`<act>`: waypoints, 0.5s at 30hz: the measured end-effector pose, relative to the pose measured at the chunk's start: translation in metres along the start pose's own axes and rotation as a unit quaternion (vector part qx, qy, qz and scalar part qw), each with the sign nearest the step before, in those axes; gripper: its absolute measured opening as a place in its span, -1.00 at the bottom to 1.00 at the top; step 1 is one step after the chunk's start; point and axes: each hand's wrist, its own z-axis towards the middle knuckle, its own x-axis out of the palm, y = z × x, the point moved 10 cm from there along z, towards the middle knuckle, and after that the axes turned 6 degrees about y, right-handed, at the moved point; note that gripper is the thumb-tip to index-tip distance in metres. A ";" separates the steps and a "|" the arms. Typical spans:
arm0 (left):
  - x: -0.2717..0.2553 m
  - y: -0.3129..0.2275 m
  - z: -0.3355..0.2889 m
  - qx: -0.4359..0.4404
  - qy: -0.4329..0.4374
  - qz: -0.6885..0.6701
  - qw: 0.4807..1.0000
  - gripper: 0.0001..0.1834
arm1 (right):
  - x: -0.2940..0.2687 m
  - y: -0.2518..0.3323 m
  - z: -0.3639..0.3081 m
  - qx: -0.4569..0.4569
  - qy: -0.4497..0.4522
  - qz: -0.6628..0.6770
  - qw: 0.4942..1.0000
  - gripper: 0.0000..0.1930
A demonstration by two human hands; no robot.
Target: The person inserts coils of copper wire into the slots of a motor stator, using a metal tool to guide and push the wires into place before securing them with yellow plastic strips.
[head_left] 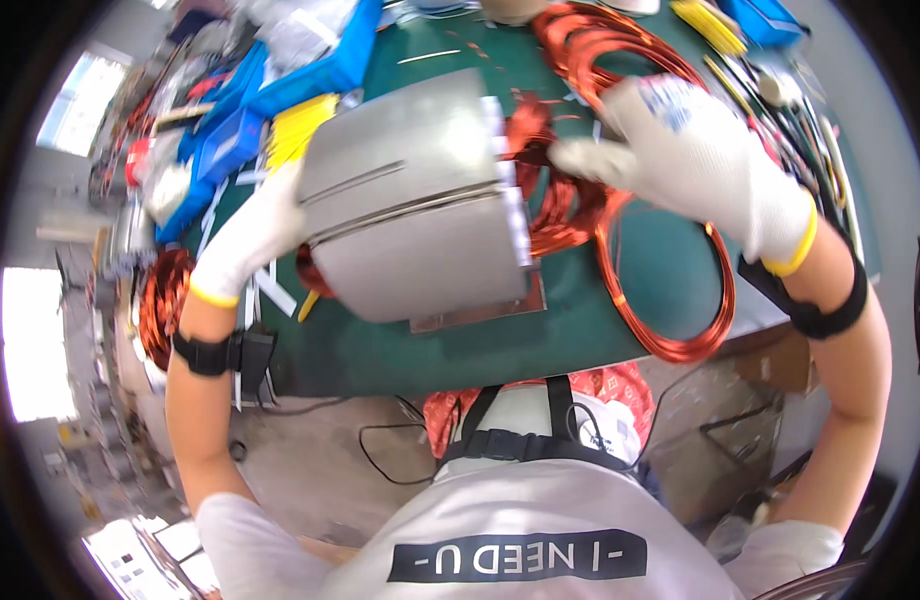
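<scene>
A large grey metal stator core point(410, 210) lies on its side on the bench, slots lengthwise along its shell. Copper windings point(565, 205) bulge from its right end past white insulation tabs point(515, 200); a little copper shows at the left end. My left hand point(250, 235), in a white glove with a yellow cuff, is against the core's left end, its fingers mostly hidden. My right hand point(680, 160), gloved alike and blurred, is beside the windings. Its thumb stretches left toward them, apart from the other fingers, and I see nothing held.
Under the core is a flat brown plate point(480, 314) on the green bench top point(380, 365). Copper wire coils point(670, 350) lie right and far right. Blue bins point(315, 75) and yellow strips point(298, 130) stand far left; tools point(815, 130) line the right edge.
</scene>
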 end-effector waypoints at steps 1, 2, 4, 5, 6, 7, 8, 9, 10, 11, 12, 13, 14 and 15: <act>0.002 0.000 0.004 -0.013 0.001 0.001 1.000 -0.41 | 0.015 -0.003 0.000 0.023 0.116 -0.013 0.993 -0.35; 0.005 0.005 0.007 -0.040 0.011 -0.015 0.999 -0.47 | 0.024 -0.009 -0.002 0.086 0.163 0.002 0.983 -0.27; 0.008 0.002 0.007 -0.024 0.028 -0.102 0.994 -0.58 | 0.048 -0.018 -0.009 0.220 0.259 0.207 0.917 -0.20; 0.009 0.000 0.004 -0.017 0.034 -0.141 0.989 -0.62 | 0.052 -0.015 -0.008 0.242 0.267 0.237 0.902 -0.23; 0.016 0.004 0.000 -0.045 0.073 -0.183 0.979 -0.56 | 0.057 -0.003 -0.005 0.208 0.284 0.245 0.904 -0.32; 0.020 0.009 -0.006 -0.082 0.093 -0.186 0.975 -0.56 | 0.057 0.005 0.001 0.177 0.274 0.241 0.914 -0.38; 0.024 0.007 -0.009 -0.084 0.112 -0.202 0.969 -0.57 | 0.060 0.011 0.002 0.159 0.275 0.231 0.919 -0.45; 0.024 0.007 -0.010 -0.089 0.109 -0.196 0.971 -0.56 | 0.058 0.008 0.002 0.174 0.257 0.222 0.924 -0.48; 0.023 0.000 -0.010 -0.055 0.104 -0.211 0.970 -0.55 | 0.060 0.007 0.000 0.184 0.255 0.222 0.923 -0.50; 0.022 0.000 -0.010 -0.047 0.093 -0.192 0.976 -0.52 | 0.060 0.005 -0.003 0.193 0.249 0.221 0.923 -0.53; 0.023 0.000 -0.008 -0.036 0.085 -0.190 0.977 -0.55 | 0.062 0.004 -0.007 0.202 0.257 0.239 0.914 -0.64; 0.025 0.001 -0.008 -0.026 0.085 -0.205 0.975 -0.55 | 0.062 0.005 -0.009 0.190 0.261 0.244 0.914 -0.70; 0.028 0.007 -0.008 -0.034 0.085 -0.217 0.972 -0.55 | 0.060 0.000 -0.011 0.199 0.261 0.237 0.914 -0.73; 0.029 0.010 -0.009 -0.020 0.084 -0.230 0.969 -0.54 | 0.062 -0.003 -0.013 0.204 0.271 0.256 0.905 -0.74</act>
